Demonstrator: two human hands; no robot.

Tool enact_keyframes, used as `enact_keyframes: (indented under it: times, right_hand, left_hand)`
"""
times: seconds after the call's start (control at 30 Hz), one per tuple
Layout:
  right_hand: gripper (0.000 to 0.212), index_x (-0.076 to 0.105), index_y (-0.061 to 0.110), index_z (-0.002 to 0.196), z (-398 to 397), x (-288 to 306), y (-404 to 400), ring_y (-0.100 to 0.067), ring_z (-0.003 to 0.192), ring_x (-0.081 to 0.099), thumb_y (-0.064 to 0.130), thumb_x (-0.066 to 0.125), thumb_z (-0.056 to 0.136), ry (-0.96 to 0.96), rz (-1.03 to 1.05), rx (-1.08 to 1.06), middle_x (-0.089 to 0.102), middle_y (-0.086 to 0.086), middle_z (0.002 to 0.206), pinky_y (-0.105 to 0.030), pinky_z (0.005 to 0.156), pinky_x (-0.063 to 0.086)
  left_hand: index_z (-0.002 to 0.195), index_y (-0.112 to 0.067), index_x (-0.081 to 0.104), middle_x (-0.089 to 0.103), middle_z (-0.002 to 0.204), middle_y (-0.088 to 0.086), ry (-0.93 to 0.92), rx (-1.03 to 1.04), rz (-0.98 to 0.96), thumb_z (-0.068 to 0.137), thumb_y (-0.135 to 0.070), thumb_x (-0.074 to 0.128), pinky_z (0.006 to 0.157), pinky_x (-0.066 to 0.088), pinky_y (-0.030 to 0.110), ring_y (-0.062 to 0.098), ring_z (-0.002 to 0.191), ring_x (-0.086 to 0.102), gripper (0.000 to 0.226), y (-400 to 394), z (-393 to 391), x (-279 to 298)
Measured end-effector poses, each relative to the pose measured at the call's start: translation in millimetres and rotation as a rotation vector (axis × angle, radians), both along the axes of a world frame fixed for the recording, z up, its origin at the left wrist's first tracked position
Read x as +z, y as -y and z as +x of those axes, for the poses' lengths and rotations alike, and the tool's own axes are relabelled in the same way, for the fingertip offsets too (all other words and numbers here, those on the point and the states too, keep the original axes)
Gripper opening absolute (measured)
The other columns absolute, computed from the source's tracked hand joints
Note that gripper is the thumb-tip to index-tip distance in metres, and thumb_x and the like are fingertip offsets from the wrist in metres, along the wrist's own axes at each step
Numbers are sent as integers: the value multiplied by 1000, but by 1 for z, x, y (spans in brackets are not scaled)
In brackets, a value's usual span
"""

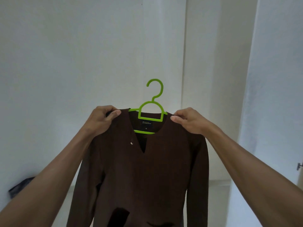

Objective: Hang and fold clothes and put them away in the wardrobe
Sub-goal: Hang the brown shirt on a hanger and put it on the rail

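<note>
A dark brown long-sleeved top [147, 174] with a V-slit neckline hangs on a bright green plastic hanger [151, 112], held up in front of a white wall. The hanger's hook points up and left, free of any rail. My left hand [102, 117] grips the top's left shoulder, thumb on the front of the fabric. My right hand [188, 120] pinches the right shoulder near the hanger's end. The sleeves hang straight down. The hanger's arms are mostly hidden inside the garment.
White wall panels [82, 54] fill the view, with a vertical seam [185, 63] right of centre. A dark piece of clothing [21, 187] lies low at the left. A small metal fitting [300, 166] sticks out at the right edge.
</note>
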State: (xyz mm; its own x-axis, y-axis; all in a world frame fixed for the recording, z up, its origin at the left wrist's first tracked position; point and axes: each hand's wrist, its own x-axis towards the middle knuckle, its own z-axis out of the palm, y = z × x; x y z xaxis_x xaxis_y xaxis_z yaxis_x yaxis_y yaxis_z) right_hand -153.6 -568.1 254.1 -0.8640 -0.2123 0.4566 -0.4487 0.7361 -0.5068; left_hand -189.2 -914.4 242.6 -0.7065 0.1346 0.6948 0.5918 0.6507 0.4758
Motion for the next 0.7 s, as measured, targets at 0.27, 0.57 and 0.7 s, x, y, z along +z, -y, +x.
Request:
enact_keyframes:
  times: [0.27,0.57,0.7]
  right_hand:
    - [16,75,21,99,-4,-4,11,-11,89,67,30,62,98,-90,-79,0,72,6,91,-31,81,53]
    - [14,78,26,99,-3,-1,-1,1,70,62,36,71,91,-56,-105,-24,73,12,86,-22,69,50]
    - [20,74,20,92,-4,-2,-1,-3,63,53,36,63,97,-97,-84,-97,63,10,74,-20,62,40]
  left_hand:
    - [93,-27,75,72,86,2,100,-72,-73,99,-37,58,77,54,40,25,82,67,21,-2,2,3]
    - [90,-20,77,74,88,13,139,-146,76,99,-31,61,85,56,56,38,90,69,21,-3,2,-3]
    - [94,-19,76,74,90,9,144,-142,44,99,-28,61,86,56,52,35,90,68,18,-6,0,0]
